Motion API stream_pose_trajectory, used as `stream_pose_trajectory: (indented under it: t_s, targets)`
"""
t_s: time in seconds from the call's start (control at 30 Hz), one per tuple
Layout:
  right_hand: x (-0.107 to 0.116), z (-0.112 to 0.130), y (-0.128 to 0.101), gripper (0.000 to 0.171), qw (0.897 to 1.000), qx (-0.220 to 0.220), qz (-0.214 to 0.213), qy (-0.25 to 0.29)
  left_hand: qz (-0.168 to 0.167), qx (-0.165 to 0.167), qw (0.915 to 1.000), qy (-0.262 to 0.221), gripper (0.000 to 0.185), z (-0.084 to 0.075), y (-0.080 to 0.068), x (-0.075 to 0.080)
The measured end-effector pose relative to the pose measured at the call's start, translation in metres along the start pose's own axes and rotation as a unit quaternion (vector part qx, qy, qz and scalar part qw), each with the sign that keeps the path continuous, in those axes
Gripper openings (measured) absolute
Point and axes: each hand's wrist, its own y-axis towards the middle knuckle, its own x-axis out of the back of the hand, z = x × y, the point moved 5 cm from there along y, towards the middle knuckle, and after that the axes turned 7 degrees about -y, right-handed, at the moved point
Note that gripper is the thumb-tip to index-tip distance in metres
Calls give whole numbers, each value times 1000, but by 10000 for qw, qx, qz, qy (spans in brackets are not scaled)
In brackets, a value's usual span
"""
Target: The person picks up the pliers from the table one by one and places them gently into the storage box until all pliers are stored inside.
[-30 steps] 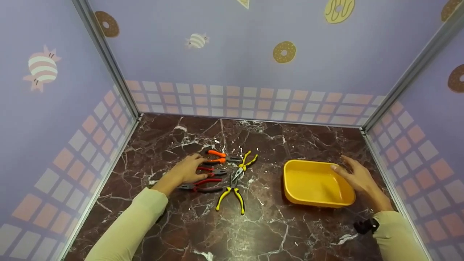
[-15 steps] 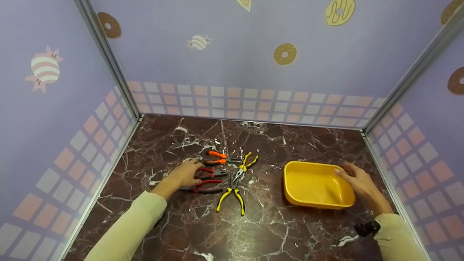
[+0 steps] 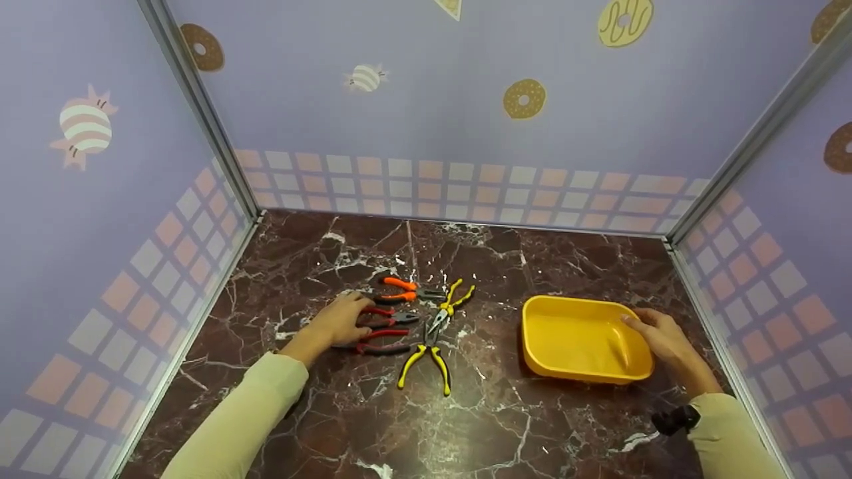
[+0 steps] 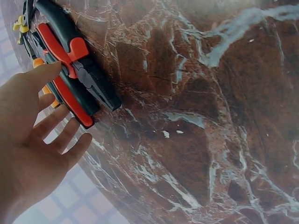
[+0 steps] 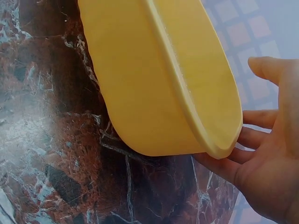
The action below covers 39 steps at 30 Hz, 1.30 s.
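On marble: left hand [image 3: 341, 320] relaxed, touching red pliers [image 3: 381, 330] | right hand [image 3: 659, 338] open against yellow tray [image 3: 572, 369]

The left hand [image 3: 341, 320] rested on red-handled pliers [image 3: 381, 330] on the marble surface [image 3: 466, 419], with yellow-handled pliers [image 3: 426, 359] just beyond its fingers [image 3: 363, 306], while the right hand [image 3: 662, 339] touched the yellow tray [image 3: 579, 369] at its far rim.

pliers [image 3: 406, 319] left, tray [image 3: 586, 339] right
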Motion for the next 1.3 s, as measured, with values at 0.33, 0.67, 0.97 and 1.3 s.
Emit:
stream_pose_trajectory:
  t_s: [0.33,0.67,0.97,1.3]
  targets:
    - [-9,-9,5,73,9996,-157,143,160,-95,45,9999,-60,55,10,-2,0]
    - [-10,-10,10,54,9999,41,89,106,-46,58,9999,-87,57,13,-1,-2]
    - [-18,2,13,47,9994,322,-110,92,60,-88,9997,225,53,12,3,-4]
    - [-24,16,27,47,9992,349,-128,145,140,-103,9993,321,54,14,8,-5]
